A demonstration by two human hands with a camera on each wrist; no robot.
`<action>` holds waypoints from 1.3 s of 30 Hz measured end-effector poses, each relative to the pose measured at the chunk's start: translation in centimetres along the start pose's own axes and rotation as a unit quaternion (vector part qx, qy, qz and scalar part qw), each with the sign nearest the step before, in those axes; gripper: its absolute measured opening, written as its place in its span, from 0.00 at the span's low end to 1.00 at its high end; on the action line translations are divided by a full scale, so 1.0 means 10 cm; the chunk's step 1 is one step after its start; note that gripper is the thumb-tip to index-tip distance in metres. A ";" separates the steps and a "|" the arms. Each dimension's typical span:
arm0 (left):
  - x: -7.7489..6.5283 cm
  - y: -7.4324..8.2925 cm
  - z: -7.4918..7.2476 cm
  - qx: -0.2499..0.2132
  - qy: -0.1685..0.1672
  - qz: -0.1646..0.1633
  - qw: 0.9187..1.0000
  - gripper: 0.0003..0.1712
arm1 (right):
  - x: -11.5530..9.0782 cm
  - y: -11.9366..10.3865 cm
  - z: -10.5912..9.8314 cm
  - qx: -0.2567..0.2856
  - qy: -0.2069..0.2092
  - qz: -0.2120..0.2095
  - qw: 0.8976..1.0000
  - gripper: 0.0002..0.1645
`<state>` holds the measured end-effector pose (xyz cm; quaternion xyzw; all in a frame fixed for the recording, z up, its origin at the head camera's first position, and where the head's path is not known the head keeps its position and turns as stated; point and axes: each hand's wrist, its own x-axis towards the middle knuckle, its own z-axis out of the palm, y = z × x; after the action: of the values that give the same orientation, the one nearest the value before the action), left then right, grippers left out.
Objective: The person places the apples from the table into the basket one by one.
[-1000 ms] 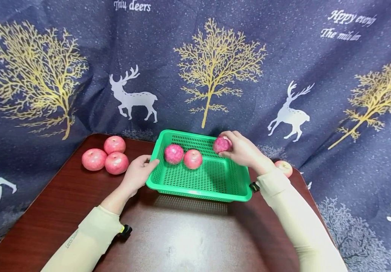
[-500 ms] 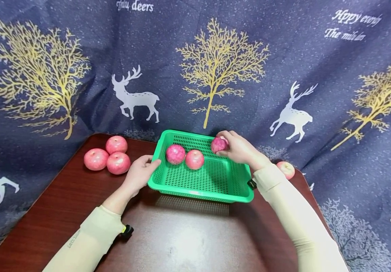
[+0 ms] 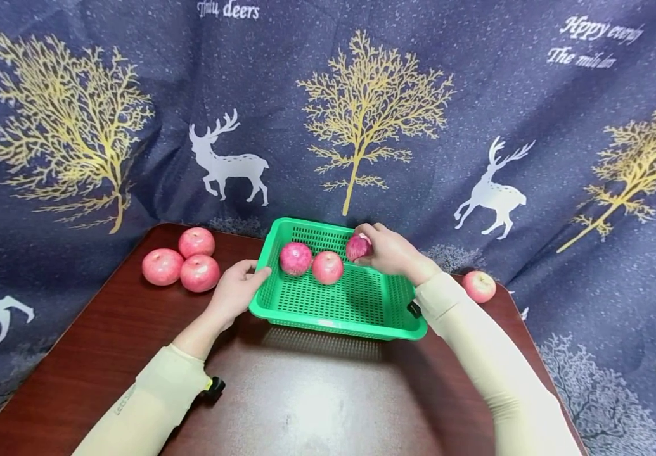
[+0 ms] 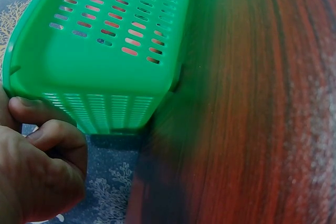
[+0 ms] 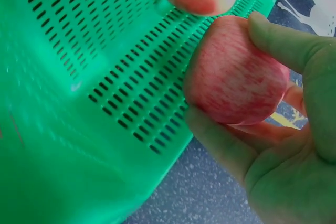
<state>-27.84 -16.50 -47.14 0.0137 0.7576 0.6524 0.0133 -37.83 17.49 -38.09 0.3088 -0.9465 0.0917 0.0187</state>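
Note:
A green plastic basket (image 3: 319, 325) with slotted walls sits on the table. At its left end, my left hand (image 3: 235, 291) grips the rim, the thumb over the edge and the fingers curled outside, as the left wrist view shows of the hand (image 4: 42, 166). My right hand (image 3: 393, 253) holds a dark red apple (image 3: 357, 247) inside the basket near the back wall. Thumb and fingers wrap that apple (image 5: 236, 72) in the right wrist view. To its left, a red apple (image 3: 296, 258) and a pinker apple (image 3: 328, 268) lie side by side in the basket.
Three apples stand grouped at the table's back left, among them a front one (image 3: 199, 273). One paler apple (image 3: 478, 287) lies at the back right, beyond the right sleeve. A dark blue cloth (image 3: 282, 114) with deer and trees hangs behind the brown table (image 3: 305, 405).
My right hand has moved left with its apple, closer to the two apples in the basket. My left hand keeps its grip on the rim.

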 end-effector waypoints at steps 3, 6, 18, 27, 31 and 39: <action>-0.01 0.01 0.00 0.003 0.000 -0.001 1.000 0.27 | 0.01 -0.01 0.02 0.005 -0.014 0.009 1.000 0.39; -0.01 0.02 0.00 0.005 0.000 -0.002 1.000 0.26 | 0.02 -0.02 0.05 0.009 -0.030 0.014 0.999 0.38; -0.01 0.02 -0.01 -0.001 0.000 -0.001 1.000 0.26 | 0.07 -0.04 0.14 -0.001 -0.063 0.017 0.998 0.38; -0.02 0.02 0.00 -0.003 -0.003 -0.012 1.000 0.27 | 0.08 -0.01 0.23 -0.004 -0.075 0.027 0.997 0.40; -0.02 0.04 -0.01 -0.003 -0.003 -0.014 1.000 0.27 | 0.07 -0.02 0.28 -0.005 -0.086 0.030 0.996 0.40; -0.03 0.05 0.01 -0.002 -0.002 -0.010 1.000 0.26 | 0.05 -0.04 0.39 -0.005 -0.097 0.036 0.995 0.40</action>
<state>-27.51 -16.36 -46.61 0.0074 0.7567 0.6534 0.0211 -37.93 16.20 -41.79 0.2823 -0.9547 0.0571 -0.0752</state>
